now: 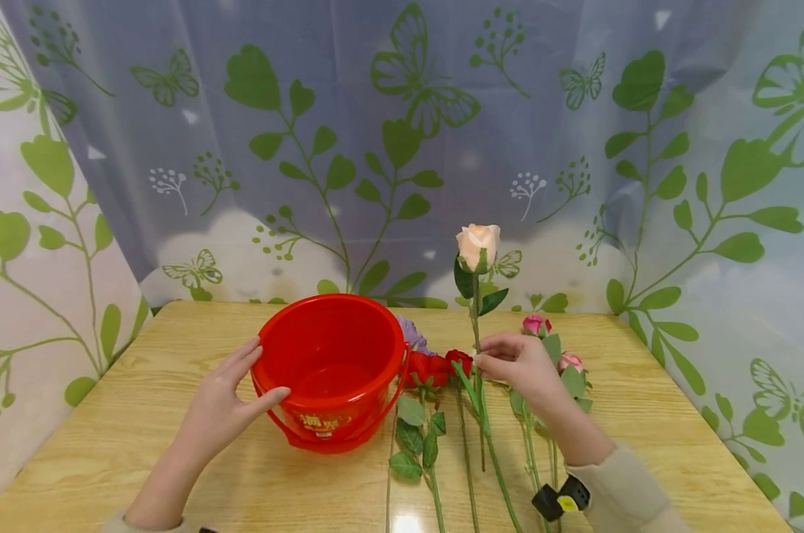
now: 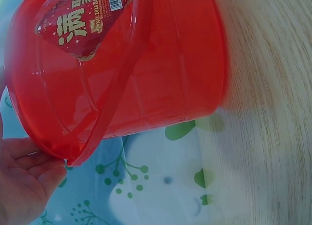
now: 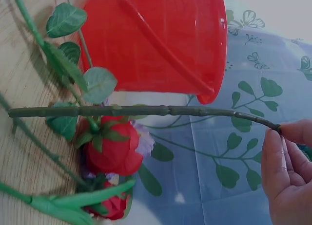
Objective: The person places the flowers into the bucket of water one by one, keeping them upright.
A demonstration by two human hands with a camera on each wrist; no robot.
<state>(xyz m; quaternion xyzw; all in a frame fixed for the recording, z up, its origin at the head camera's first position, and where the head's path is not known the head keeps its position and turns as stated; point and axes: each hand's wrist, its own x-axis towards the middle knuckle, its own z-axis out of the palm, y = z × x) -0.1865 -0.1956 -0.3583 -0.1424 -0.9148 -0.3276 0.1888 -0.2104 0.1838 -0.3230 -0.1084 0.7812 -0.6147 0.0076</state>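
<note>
You are pinching the rose (image 1: 478, 248) in your right hand (image 1: 525, 366) and touching the bucket (image 1: 338, 400) with your left hand (image 1: 222, 407).
In the head view, your right thumb and fingers are holding the rose upright over the desk (image 1: 122, 414), apart from the bucket; your left hand is spreading along the rim, left of the desk's middle; flowers (image 1: 429, 370) are lying right of the bucket, blooms toward the far edge. In the left wrist view, your fingertips are touching the rim beside the handle (image 2: 112, 98). In the right wrist view, you are pinching the stem (image 3: 168, 110).
</note>
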